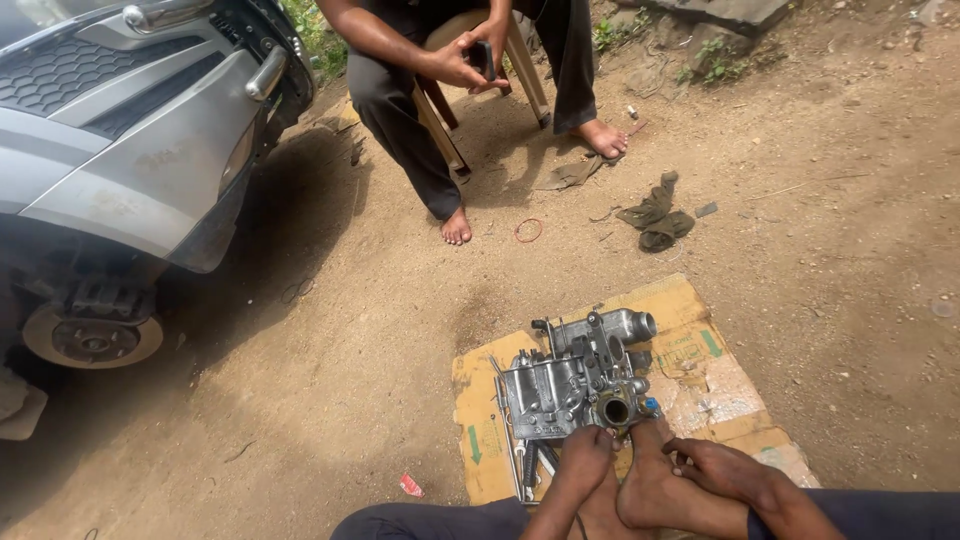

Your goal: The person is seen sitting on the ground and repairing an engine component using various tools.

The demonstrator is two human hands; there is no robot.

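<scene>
Lighting: bright daylight outdoors, high and slightly hazy; your view is evenly lit. Shadows: a broad soft one lies on the dirt ground (820, 200) beside the car (130, 130), another under the chair (480, 90); a smaller dark patch sits left of the cardboard (700, 380). Glare: mild sheen on the car's silver bumper and on the metal engine part (580, 375). Focus: sharp at centre, your hands included. Edges: lines bow slightly outward, typical wide-angle; corners soften. Motion blur: not noticeable.

My left hand (585, 450) covers the near edge of the metal engine part (575, 375), so I can't tell its grip. The tools (525, 465) beneath are mostly hidden, and the seated person (455, 90) is cut off by the top edge.
</scene>
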